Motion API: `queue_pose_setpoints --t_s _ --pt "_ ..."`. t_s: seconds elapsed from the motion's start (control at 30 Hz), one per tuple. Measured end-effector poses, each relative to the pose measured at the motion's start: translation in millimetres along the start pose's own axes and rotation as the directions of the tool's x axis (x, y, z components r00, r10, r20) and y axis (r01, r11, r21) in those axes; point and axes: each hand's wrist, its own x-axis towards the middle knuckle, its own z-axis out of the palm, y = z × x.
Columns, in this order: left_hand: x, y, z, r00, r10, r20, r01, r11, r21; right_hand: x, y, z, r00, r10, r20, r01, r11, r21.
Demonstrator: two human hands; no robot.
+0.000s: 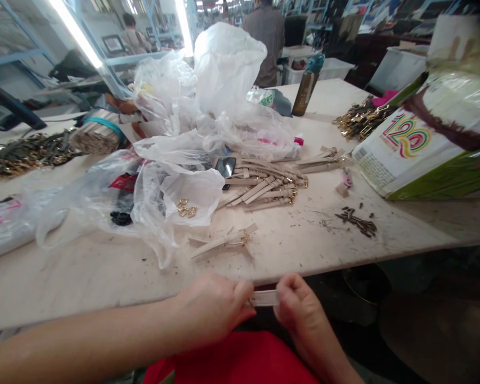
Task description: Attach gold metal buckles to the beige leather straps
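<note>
Between my two hands, just off the table's front edge, a short pale beige strap (265, 298) is stretched level. My left hand (220, 304) is closed around its left end, where a bit of metal seems to show by the fingertips. My right hand (298, 304) forms a fist on the other end. Beyond them on the table lie a few loose beige straps (220, 244), and behind those a pile of similar straps with gold buckles (266, 184). Gold metal rings (186, 208) rest on a white plastic bag (200, 192).
Crumpled clear bags (224, 74) heap up at mid-table, a dark phone (226, 167) beside them. A brown bottle (306, 88) stands at the back. At right are a large printed box (408, 138) and dark scraps (358, 222). A person (264, 42) is seen from behind.
</note>
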Motion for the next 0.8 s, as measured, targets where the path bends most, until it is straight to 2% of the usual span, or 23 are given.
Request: queue_pose_setpoints --t_s 0.07,0.13,0.2,0.27,0.33,0.43,0.5,0.57,0.7,0.8 --pt "3.0 -18.8 -3.1 0.992 -0.123 -0.023 0.124 0.992 0.039 4.7 -20.2 -19.9 0.983 -0.101 -0.155 0.131 0.971 0.199" --pt "15.8 -40.0 -2.8 0.968 -0.217 -0.124 0.221 0.975 0.019 10.4 -34.7 -31.4 0.956 -0.149 -0.251 0.22 0.934 0.28" --pt "36.8 -57.6 1.5 0.936 -0.238 -0.26 0.238 0.971 -0.033 16.1 -39.5 -29.1 0.97 -0.078 -0.228 0.154 0.929 0.335" --pt "59.5 -69.1 9.6 0.91 -0.232 -0.342 0.218 0.973 -0.081 21.6 -37.0 -18.7 0.986 0.054 -0.161 0.022 0.899 0.438" --pt "76.3 -76.1 19.2 0.906 -0.246 -0.344 0.219 0.969 -0.116 27.2 -32.5 -11.4 0.978 0.187 -0.088 -0.102 0.809 0.579" --pt "86.2 -85.1 24.8 0.916 -0.238 -0.323 0.212 0.971 -0.113 34.9 -26.3 -18.1 0.944 0.33 -0.005 -0.233 0.678 0.697" --pt "91.4 -90.8 16.0 0.914 -0.188 -0.359 0.173 0.982 -0.073 39.8 -21.1 -28.2 0.937 0.35 0.011 -0.257 0.666 0.7" --pt "105.1 -93.8 -2.1 0.911 -0.139 -0.388 0.145 0.989 -0.015 45.5 -15.1 -34.6 0.952 0.3 0.059 -0.255 0.673 0.694" --pt "161.7 -89.3 -41.8 0.913 -0.115 -0.391 0.152 0.986 0.065 60.0 -7.8 -35.7 0.955 0.167 0.247 -0.294 0.67 0.682" --pt "203.5 -85.4 -55.2 0.905 -0.132 -0.405 0.177 0.981 0.076 73.9 -8.5 -44.8 0.93 0.153 0.334 -0.348 0.661 0.665"
